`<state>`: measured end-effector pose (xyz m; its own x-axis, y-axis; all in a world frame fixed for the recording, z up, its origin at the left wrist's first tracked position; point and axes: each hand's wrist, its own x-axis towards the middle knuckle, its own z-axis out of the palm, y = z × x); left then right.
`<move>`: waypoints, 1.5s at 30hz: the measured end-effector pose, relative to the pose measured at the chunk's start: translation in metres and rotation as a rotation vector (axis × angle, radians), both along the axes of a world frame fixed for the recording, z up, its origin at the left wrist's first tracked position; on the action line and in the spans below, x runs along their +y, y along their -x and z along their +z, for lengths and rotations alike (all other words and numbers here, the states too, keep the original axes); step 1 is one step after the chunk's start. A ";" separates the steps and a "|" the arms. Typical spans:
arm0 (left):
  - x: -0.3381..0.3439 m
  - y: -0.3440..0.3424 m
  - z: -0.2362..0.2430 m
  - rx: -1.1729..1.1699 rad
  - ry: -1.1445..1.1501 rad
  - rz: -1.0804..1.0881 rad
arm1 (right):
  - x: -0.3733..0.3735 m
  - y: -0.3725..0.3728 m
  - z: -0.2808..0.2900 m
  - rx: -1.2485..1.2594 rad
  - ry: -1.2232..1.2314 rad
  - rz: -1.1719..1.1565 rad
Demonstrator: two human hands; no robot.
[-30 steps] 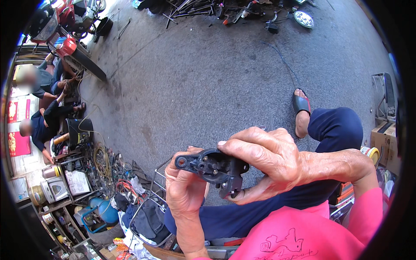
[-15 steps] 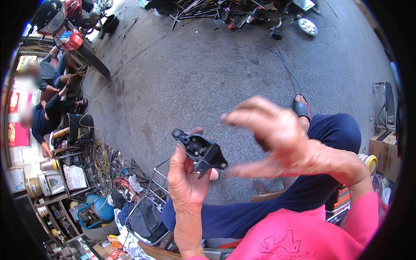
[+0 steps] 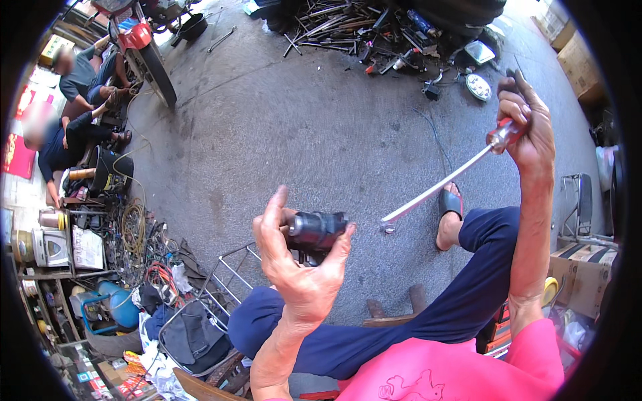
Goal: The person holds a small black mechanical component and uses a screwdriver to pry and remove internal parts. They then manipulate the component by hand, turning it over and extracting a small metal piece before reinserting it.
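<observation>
My left hand (image 3: 299,284) grips a black plastic-and-metal part (image 3: 319,229) between thumb and fingers, with its round end facing left. What the part belongs to I cannot tell. Raised at the right, my right hand (image 3: 533,130) is closed on a screwdriver (image 3: 441,186) with a red see-through handle and a long bright shaft. The shaft slants down leftward, its tip apart from the black part. A small round shiny piece (image 3: 388,228) shows at the tip; whether it is attached cannot be made out. A thin dark point (image 3: 518,65) sticks up beyond my right fingers.
A heap of metal rods and scrap (image 3: 348,30) lies on the far floor, near a round lamp (image 3: 478,87). Two people sit at the left by a red motorcycle (image 3: 137,40). Coiled cables (image 3: 134,224), a blue tank (image 3: 119,304) and a metal frame (image 3: 231,281) stand nearer left. Boxes (image 3: 582,277) are at right.
My right hand has moved up and right, away from the black part, and now holds a screwdriver. The black part has been turned over in my left hand. The view has shifted slightly.
</observation>
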<state>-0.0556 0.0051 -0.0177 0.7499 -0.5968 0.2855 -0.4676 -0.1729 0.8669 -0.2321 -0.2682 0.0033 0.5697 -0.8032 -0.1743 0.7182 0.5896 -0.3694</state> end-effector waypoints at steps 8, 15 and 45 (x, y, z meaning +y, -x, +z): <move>0.011 -0.006 -0.008 -0.477 0.116 -0.217 | 0.005 -0.005 -0.001 -0.011 -0.030 0.054; 0.003 0.001 0.011 0.084 0.061 -0.124 | 0.009 -0.010 -0.003 -0.009 -0.024 0.057; -0.006 -0.010 0.012 1.654 0.631 -0.194 | 0.065 -0.010 0.085 -0.090 0.881 -0.027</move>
